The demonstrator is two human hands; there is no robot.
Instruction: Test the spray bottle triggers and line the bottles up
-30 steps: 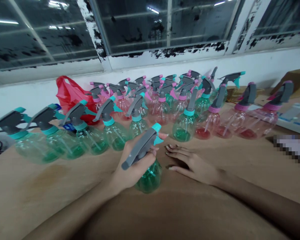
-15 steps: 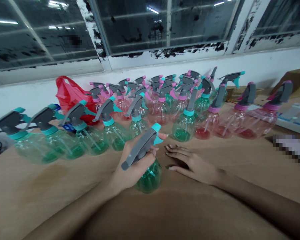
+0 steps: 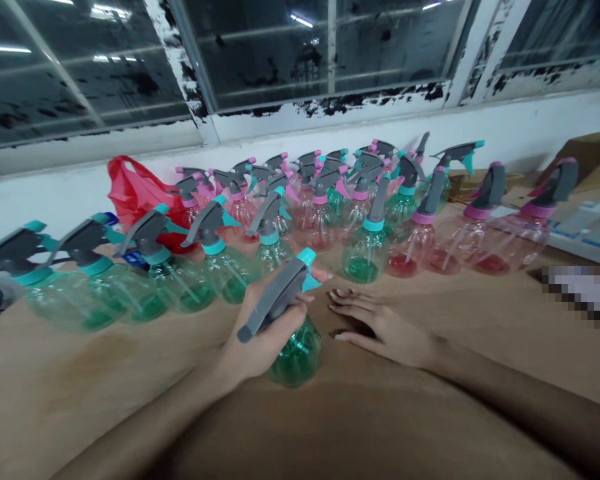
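Observation:
My left hand (image 3: pixel 266 333) is wrapped round the neck of a green spray bottle (image 3: pixel 296 357) at the front middle of the table. This bottle has a grey trigger head with a turquoise nozzle pointing away to the right, and its base appears to stand on the wood. To its right, my right hand (image 3: pixel 383 327) rests palm down on the wooden table (image 3: pixel 460 407), fingers spread and holding nothing. Just beyond the hands stands another green spray bottle (image 3: pixel 365 253) with a turquoise collar. Beside it is a pink spray bottle (image 3: pixel 411 247) with a pink collar.
Several green spray bottles (image 3: pixel 180 280) line the left side, with more pink and green ones clustered behind. A red plastic bag (image 3: pixel 137 193) sits at the back left. Cardboard (image 3: pixel 587 160) and a blurred-out flat object (image 3: pixel 583 290) lie at the right. Windows (image 3: pixel 265 53) rise behind.
The whole view has shifted slightly. My left hand still grips the green spray bottle, and my right hand stays flat on the table.

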